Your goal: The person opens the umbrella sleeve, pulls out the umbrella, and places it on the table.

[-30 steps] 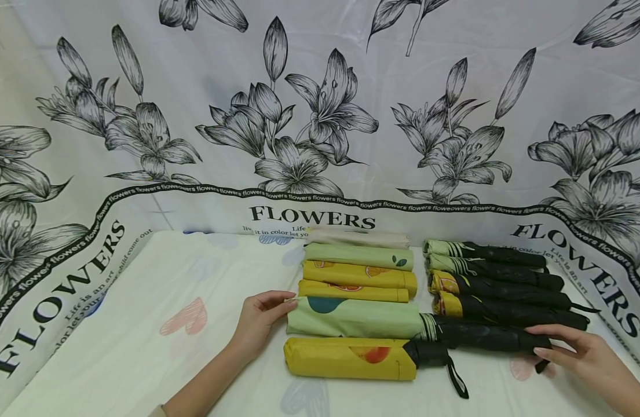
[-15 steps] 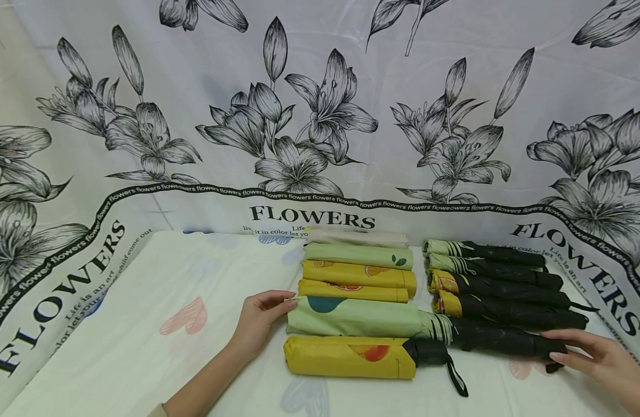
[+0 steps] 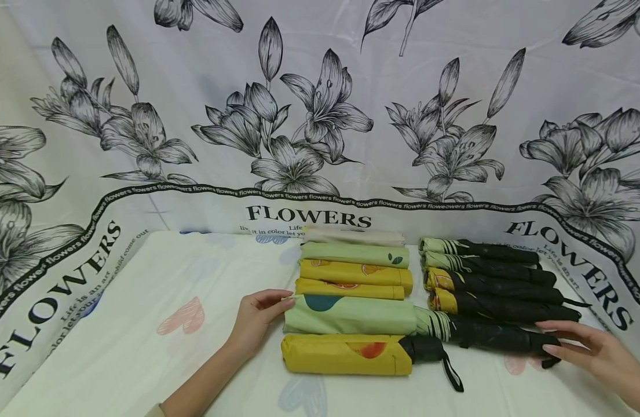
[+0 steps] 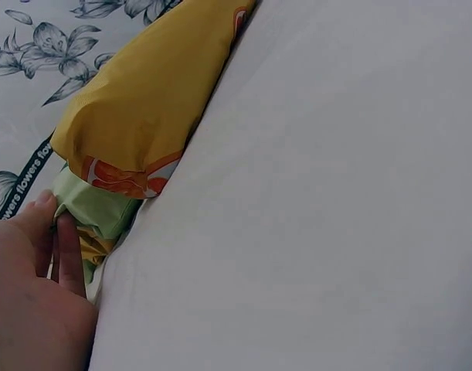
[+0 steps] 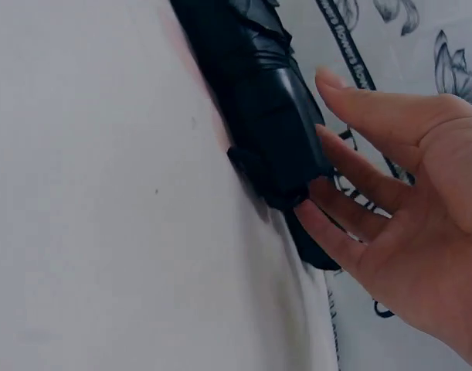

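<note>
Nearest the person lies a yellow sleeve (image 3: 346, 354) with an orange fruit print, a folded umbrella inside it and only the umbrella's black end and wrist strap (image 3: 452, 373) sticking out to the right. It rests on a pale table (image 3: 142, 359) covered with a cloth printed in faint hearts.

Just behind it lies the green sleeve (image 3: 351, 315), with a black umbrella (image 3: 494, 337) partly inside it, its striped green edge showing at the sleeve's mouth. The left hand (image 3: 258, 317) rests at the closed left end of this sleeve, fingertips touching the fabric; in the left wrist view the fingers (image 4: 66, 243) lie straight against the green cloth, below the yellow sleeve's end. The grip there is loose, pressing rather than clasping. The right hand (image 3: 585, 350) is at the umbrella's far right end, fingers spread and nearly straight; in the right wrist view the fingertips (image 5: 317, 220) touch the black tip without curling round it.

Farther back on the left, four more sleeves lie side by side: two yellow sleeves (image 3: 353, 279), a green one (image 3: 353, 253) and a cream one (image 3: 353, 236). On the right, four folded umbrellas (image 3: 492, 278) lie in a row, black with green or yellow ends.

Behind everything hangs a white backdrop (image 3: 320, 104) with black lilies and the word FLOWERS.
</note>
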Demonstrator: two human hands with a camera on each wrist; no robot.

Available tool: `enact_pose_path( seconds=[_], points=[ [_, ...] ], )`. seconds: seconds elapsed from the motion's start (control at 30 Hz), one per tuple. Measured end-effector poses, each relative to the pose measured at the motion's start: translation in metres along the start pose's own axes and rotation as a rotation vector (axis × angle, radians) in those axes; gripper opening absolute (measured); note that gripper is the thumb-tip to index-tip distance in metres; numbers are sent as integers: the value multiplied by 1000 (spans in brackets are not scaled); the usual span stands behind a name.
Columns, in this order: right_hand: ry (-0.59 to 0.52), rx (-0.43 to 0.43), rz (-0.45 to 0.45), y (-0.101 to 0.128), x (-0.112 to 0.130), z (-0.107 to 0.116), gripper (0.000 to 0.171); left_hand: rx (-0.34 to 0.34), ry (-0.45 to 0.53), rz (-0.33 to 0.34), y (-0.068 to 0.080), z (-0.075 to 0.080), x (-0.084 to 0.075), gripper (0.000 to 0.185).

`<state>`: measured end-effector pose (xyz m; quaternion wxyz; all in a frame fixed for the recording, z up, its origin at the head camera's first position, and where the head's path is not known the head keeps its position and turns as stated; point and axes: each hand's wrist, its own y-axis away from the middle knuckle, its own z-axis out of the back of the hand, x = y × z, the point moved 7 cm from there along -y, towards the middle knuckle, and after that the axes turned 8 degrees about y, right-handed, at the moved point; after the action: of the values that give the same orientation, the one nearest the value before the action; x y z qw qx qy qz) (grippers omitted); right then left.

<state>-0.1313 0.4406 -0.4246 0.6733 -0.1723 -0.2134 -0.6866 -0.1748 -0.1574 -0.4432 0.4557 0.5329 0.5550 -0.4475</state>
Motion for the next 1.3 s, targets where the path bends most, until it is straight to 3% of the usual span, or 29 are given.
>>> enact_pose_path(
  seconds=[0.17,0.33,0.43,0.67,0.9,1.13,1.3],
  points=[
    [-2,-150,103,6,28,9,45,2,-10,-11,0,0,-1,24],
    [-44,-274,269,11,71,6,40,0,-9,-5,0,0,0,24],
    [-61,-293,333,12,96,-1,42,3,-9,-7,0,0,0,24],
    [-11,-326,364,11,134,-24,46,6,-16,-15,0,1,0,24],
    [55,-339,462,8,146,-46,50,11,-18,-23,0,0,0,24],
    [173,-315,432,4,144,-54,51,9,-19,-17,1,0,-1,24],
    [181,-265,423,2,141,-59,55,15,-24,-20,1,0,-1,24]
  ],
)
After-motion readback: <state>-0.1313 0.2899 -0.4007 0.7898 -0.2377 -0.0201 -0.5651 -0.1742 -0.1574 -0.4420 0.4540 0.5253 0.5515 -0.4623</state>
